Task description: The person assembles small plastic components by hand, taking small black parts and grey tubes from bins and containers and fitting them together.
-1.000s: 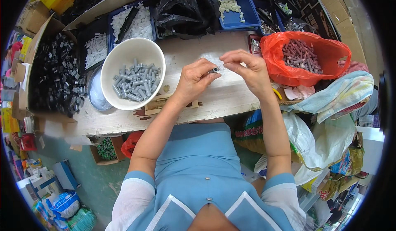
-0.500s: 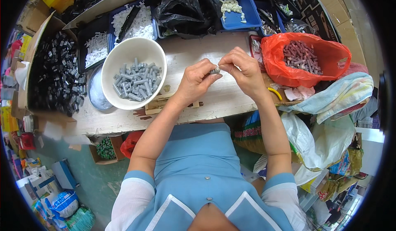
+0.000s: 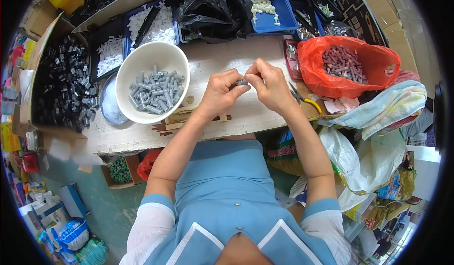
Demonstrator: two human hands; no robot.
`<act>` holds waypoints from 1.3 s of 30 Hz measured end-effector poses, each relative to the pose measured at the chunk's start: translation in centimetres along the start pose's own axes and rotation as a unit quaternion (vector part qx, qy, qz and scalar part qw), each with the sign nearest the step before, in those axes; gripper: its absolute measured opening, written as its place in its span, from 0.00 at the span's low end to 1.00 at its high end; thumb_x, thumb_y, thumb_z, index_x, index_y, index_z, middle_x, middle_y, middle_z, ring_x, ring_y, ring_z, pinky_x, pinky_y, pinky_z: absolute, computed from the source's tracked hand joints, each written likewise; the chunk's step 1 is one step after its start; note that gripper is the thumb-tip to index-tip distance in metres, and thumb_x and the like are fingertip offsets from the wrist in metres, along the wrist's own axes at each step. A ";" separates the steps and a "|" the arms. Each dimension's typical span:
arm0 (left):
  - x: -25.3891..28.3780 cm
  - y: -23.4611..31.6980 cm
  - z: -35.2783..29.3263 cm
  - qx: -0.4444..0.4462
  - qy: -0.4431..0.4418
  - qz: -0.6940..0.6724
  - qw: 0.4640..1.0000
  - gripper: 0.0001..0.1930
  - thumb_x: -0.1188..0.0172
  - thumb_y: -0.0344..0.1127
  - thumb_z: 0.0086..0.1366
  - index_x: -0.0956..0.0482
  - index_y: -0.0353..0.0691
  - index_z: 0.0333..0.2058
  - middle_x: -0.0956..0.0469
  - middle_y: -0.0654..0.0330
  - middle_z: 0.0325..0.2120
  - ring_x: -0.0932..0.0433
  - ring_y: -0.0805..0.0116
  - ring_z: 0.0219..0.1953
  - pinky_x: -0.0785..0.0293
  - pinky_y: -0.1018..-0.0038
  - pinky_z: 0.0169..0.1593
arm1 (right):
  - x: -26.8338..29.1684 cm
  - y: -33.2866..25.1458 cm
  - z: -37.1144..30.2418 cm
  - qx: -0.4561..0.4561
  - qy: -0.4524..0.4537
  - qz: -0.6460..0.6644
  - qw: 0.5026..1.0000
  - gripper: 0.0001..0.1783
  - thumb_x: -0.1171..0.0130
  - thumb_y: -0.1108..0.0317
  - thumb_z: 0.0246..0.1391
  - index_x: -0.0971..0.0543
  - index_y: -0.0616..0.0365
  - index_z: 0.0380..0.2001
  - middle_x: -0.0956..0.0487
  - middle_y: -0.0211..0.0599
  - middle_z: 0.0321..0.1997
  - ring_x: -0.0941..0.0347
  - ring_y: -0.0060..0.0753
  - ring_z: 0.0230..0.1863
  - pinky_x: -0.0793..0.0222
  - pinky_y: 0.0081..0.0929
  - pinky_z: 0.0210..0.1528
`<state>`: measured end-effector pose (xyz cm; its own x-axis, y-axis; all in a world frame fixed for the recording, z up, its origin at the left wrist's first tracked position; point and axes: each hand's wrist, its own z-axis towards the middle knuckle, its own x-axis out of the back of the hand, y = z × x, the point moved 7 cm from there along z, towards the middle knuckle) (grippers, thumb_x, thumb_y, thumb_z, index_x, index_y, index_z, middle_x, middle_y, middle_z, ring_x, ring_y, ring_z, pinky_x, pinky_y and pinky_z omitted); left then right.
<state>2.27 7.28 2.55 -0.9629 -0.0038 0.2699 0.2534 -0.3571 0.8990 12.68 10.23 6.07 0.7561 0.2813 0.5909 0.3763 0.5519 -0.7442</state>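
Over the middle of the worktable, my left hand pinches a small grey plastic tube between thumb and fingers. Against the tube's other end, the thumb and fingers of my right hand are pressed together; what they grip there is mostly hidden. To the left stands a white bowl with many similar grey tubes in it. On the right, a red plastic bag lies open around a heap of brownish-pink tube pieces.
Yellow-handled pliers lie right of my right hand, near a small red tray. Along the back are a blue tray of cream pieces and a black plastic bag. A cardboard box of black parts stands far left.
My right hand has moved slightly left, closing in on the tube in my left hand. The pliers' jaws now show beside it.
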 end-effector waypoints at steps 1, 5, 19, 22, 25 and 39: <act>-0.1 -0.5 0.0 0.034 -0.012 -0.022 0.999 0.07 0.38 0.28 0.49 0.25 0.32 0.26 0.33 0.61 0.15 0.36 0.74 0.17 0.39 0.75 0.22 | -0.1 0.3 0.1 -0.026 -0.005 0.011 1.000 0.06 0.47 0.75 0.44 0.33 0.64 0.22 0.29 0.45 0.23 0.31 0.47 0.27 0.37 0.35 0.30; -0.5 -0.4 -0.4 0.160 -0.072 -0.050 0.983 0.11 0.36 0.32 0.50 0.24 0.33 0.30 0.30 0.61 0.19 0.34 0.77 0.17 0.36 0.78 0.21 | 0.6 1.0 -0.4 -0.055 -0.022 0.039 0.997 0.06 0.47 0.72 0.48 0.30 0.64 0.25 0.27 0.45 0.25 0.30 0.41 0.27 0.36 0.31 0.30; 13.9 -1.1 -1.6 0.224 -0.110 0.490 0.835 0.08 0.38 0.33 0.46 0.21 0.35 0.25 0.23 0.49 0.27 0.24 0.51 0.30 0.29 0.62 0.35 | 17.9 0.9 -4.7 -0.069 0.299 -0.134 0.942 0.08 0.47 0.72 0.52 0.24 0.62 0.36 0.25 0.30 0.35 0.31 0.20 0.36 0.36 0.17 0.41; 12.9 -2.3 -1.2 0.225 -0.159 0.557 0.784 0.09 0.37 0.35 0.44 0.21 0.36 0.24 0.24 0.49 0.24 0.24 0.54 0.29 0.30 0.63 0.34 | 11.9 1.5 -3.1 -0.032 0.176 -0.190 0.965 0.05 0.47 0.74 0.47 0.25 0.63 0.29 0.26 0.39 0.29 0.30 0.32 0.33 0.36 0.24 0.37; 12.7 -2.8 -0.9 0.266 -0.181 0.539 0.779 0.07 0.38 0.33 0.44 0.21 0.37 0.22 0.24 0.50 0.23 0.24 0.54 0.30 0.30 0.63 0.35 | 7.9 2.8 -2.4 -0.004 0.105 -0.171 0.980 0.04 0.47 0.74 0.44 0.26 0.63 0.25 0.28 0.43 0.26 0.31 0.44 0.32 0.36 0.34 0.35; 11.9 3.3 0.0 0.140 0.082 0.030 0.986 0.04 0.49 0.24 0.57 0.28 0.33 0.32 0.25 0.63 0.22 0.26 0.80 0.25 0.29 0.85 0.28 | 1.8 7.9 1.1 -0.014 -0.062 -0.206 0.976 0.07 0.48 0.75 0.42 0.25 0.63 0.28 0.27 0.45 0.30 0.30 0.48 0.33 0.34 0.35 0.37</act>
<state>-8.32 6.11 8.70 -0.9420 -0.1752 0.2862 0.3034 -0.0801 0.9495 16.43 15.98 1.61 0.4676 0.1331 0.8738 0.6508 0.6171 -0.4423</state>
